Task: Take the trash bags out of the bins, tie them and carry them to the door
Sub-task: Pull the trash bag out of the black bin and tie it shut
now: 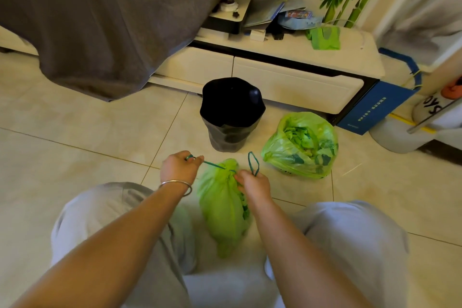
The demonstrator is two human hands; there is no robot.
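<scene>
Head view, looking down at a person crouched on the tile floor [75, 117], knees apart w/ a green bag [222, 207] between them. Bag sits upright on the floor, neck gathered by a dark green drawstring [212, 164].

Left hand [178, 167]: fingers curled round one end of the string, which runs taut out to the left from the neck. Right hand [255, 186]: fingers pinch the other end right at the neck, w/ a loop [253, 164] standing up above the knuckles. The two ends go opposite ways, which prob. serves to cinch the mouth shut; the loop looks like the start of a knot or bow, can't tell which.

Second bag [301, 145] lies just right of the first, mouth open, crumpled green contents showing. Not tied yet. It's parked near so it can be done next w/o getting up, I'd guess.

Bin [232, 117] stands just beyond both bags, already relined w/ a black liner folded over its rim. Behind it a low white cabinet [287, 82] w/ clutter on top; grey bedcover [100, 25] hangs at left; blue box [372, 110] leans at the cabinet's right end.

Stage, as I judge it: bags are out of the bins, 1st tie in progress, 2nd tie and the carry to the door still to do. No door clearly in view.

Risk: thin plastic at the neck could tear if the string is yanked hard.
</scene>
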